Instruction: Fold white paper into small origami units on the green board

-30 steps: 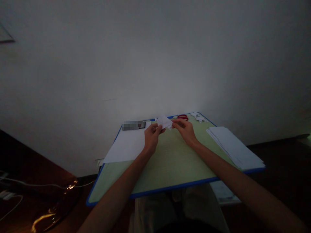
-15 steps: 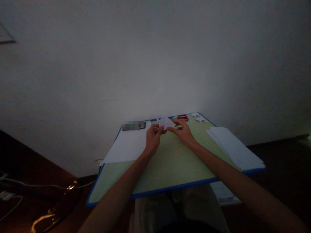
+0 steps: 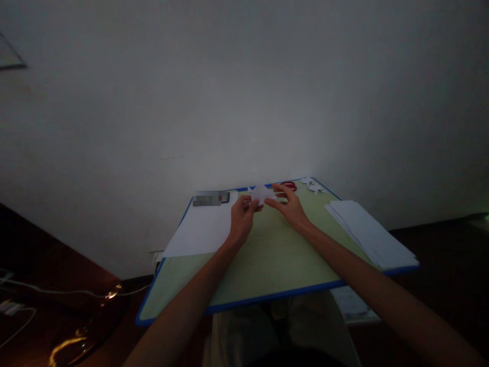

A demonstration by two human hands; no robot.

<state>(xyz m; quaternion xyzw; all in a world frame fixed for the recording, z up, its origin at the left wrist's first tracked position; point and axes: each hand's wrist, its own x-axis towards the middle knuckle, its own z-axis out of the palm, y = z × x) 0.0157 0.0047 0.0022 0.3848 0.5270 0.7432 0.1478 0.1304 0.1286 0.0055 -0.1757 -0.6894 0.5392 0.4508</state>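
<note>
Phone (image 3: 225, 198): laid at the sheet's far end, partly blurred.
Sheet (image 3: 204, 234): spread flat on the table (image 3: 275, 265).
Left hand (image 3: 242, 218): clamped on the folded paper's left end.
Folded paper (image 3: 261, 195): held up between both hands, over the table's far side.
Right hand (image 3: 293, 208): thumb and fingers parted at the paper's right end.
Scissors (image 3: 289, 185): seen just beyond, red-handled.
Scraps (image 3: 316, 189): left by the far right corner.
Stack (image 3: 367, 229): piled along the right edge.

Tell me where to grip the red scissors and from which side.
Probably by the handle loops of the red scissors, from the right. The loops appear to lie flat with their right end exposed; the right hand overlaps their near-left part in view, and the folded paper is further left. Blade direction can't be told.
</note>
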